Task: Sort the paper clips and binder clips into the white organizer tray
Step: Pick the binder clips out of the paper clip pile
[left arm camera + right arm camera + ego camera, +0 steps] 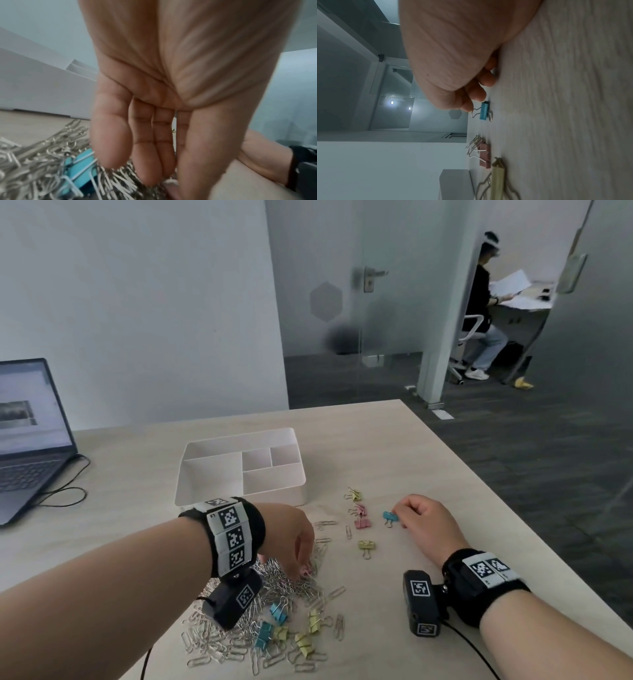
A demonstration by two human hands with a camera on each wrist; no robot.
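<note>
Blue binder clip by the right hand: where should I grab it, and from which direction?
Judging from its pose, pinch the blue binder clip across its blue body, coming down from above with the right hand. It lies on the table apart from the pink clips, so both flanks look free. The right wrist view shows one wire handle raised, a fallback hold.
</note>
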